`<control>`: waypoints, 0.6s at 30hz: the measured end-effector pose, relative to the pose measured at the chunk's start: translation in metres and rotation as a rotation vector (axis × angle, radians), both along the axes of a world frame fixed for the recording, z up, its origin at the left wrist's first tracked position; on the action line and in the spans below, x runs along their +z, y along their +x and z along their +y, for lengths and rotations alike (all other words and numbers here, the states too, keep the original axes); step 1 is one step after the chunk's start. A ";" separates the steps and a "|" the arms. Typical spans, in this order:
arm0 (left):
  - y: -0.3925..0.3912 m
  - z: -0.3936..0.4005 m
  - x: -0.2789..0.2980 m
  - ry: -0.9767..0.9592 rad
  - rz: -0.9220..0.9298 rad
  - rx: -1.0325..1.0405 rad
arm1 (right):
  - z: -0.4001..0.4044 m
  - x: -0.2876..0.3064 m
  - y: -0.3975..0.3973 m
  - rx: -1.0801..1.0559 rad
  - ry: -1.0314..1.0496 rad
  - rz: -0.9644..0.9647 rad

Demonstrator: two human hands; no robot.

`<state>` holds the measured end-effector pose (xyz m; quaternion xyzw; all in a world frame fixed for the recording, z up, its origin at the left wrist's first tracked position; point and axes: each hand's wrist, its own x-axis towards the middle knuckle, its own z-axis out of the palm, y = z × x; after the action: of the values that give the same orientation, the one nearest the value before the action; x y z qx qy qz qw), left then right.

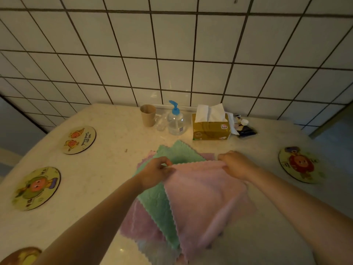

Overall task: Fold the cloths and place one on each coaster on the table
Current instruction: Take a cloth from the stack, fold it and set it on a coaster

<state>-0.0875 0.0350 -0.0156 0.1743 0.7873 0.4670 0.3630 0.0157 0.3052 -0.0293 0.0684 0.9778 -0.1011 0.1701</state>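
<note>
Pink fuzzy microfibre cloth with a scalloped edge (206, 197) was held up by its far edge over the middle of the pale speckled stone tabletop (99, 180). Left hand (155, 172) pinched the far-left corner between thumb and fingers. Right hand (236, 164) was clenched on the far-right corner. The edge ran taut between both hands; the rest draped down toward the person, blurred at the bottom. Judged light, soft, floppy, not slippery, no stiffness, so corners looked the best place to hold for a fold. Under it lay a mint green cloth of the same kind (177, 153), flat, and a lilac cloth (141, 224) beneath that, stack slightly fanned. No cloth looked folded yet.

Round cartoon-printed coaster (79, 140) at far left, another (36, 188) nearer left, a third (299, 165) to the right, all bare and well apart from the cloths. A fourth (21, 255) was cut off at the bottom-left corner.

At the tiled wall: brown paper cup (148, 115), clear pump bottle with blue top (176, 121), yellow tissue box (211, 129).
</note>
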 end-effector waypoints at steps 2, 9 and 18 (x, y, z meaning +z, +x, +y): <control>0.003 -0.020 0.017 0.064 -0.110 0.047 | 0.000 0.017 0.008 -0.067 -0.090 -0.027; -0.001 -0.139 0.069 0.169 -0.219 0.140 | -0.080 0.093 0.002 -0.093 -0.451 -0.026; -0.046 -0.314 0.120 0.033 0.338 0.378 | -0.265 0.145 -0.057 -0.051 -0.422 0.355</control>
<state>-0.1334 -0.2790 0.1047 0.1058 0.8476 0.5036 0.1295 -0.0418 0.0405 0.1161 0.0374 0.9476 -0.3173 0.0038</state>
